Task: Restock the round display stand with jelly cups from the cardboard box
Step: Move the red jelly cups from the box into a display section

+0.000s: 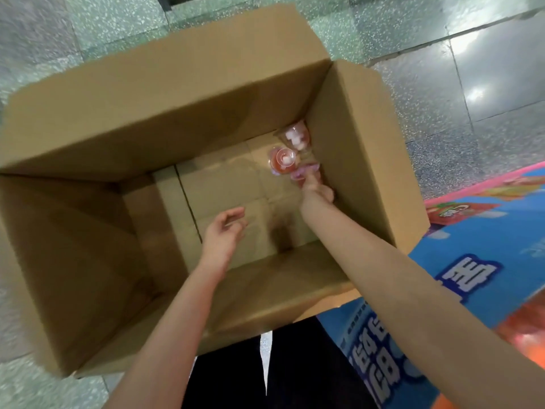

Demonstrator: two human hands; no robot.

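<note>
I see the last jelly cups point(290, 149) bunched in the far right corner of the cardboard box point(182, 93), right of centre in the frame, pressed close to the box's right wall. One clear cup with pale pink lumps sits highest against the corner, one with a red filling lies just below and left of it, and a pinkish one point(303, 171) lies lowest. My right hand point(317, 188) reaches down along that right wall and its fingertips are at the pinkish cup; the fingers are curled, but blur and the back of the hand hide whether they truly grasp it, so I cannot tell. My left hand point(224, 231) hangs over the middle of the box floor, fingers loosely curled and holding nothing.

The box floor is bare cardboard from the cups leftward, with wide room between the hands and the left wall. All four flaps stand open and outward, so the top opening is unobstructed.

The near flap hides part of my dark clothing point(295, 364) at the bottom. The cups are smeared by motion, so labels and lids are unreadable. The display stand point(472, 276), blue and pink with printed characters, is cut off at the right edge.

The box rests on a speckled grey-green tiled floor point(442, 33) with bright glare in the upper right.
</note>
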